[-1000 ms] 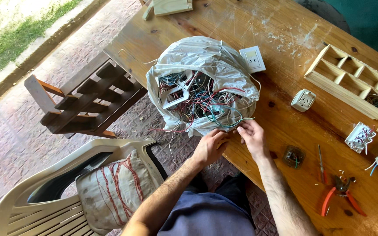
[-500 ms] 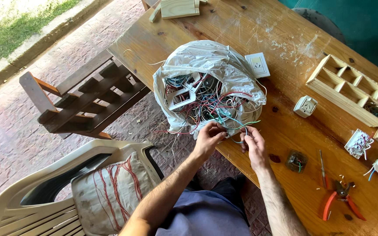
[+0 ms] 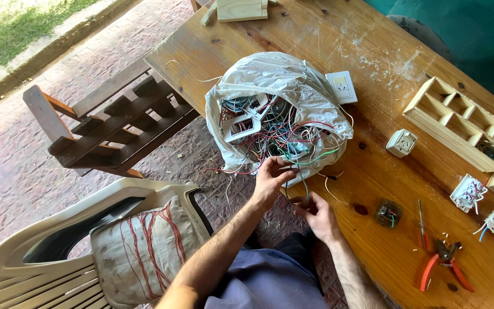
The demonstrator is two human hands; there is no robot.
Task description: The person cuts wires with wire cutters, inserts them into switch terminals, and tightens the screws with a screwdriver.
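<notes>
A white plastic bag [image 3: 270, 77] lies open on the wooden table [image 3: 373, 68], stuffed with tangled coloured wires [image 3: 275, 134] and white plastic parts. My left hand [image 3: 270, 180] is at the bag's near edge, fingers pinched on a thin wire coming out of the tangle. My right hand [image 3: 315, 213] is just below it, closed on the same wire a little further down. Both hands hover over the table's near edge.
White socket pieces [image 3: 400, 142] and a wall plate [image 3: 341, 86] lie right of the bag. A wooden compartment tray [image 3: 458, 123], red-handled pliers [image 3: 441, 266] and a screwdriver [image 3: 422, 222] sit further right. A white plastic chair [image 3: 47, 257] and a wooden chair [image 3: 104, 129] stand on the left.
My hands have shifted slightly toward me from the bag's edge, drawing a wire out between them. My right hand dropped lower than my left.
</notes>
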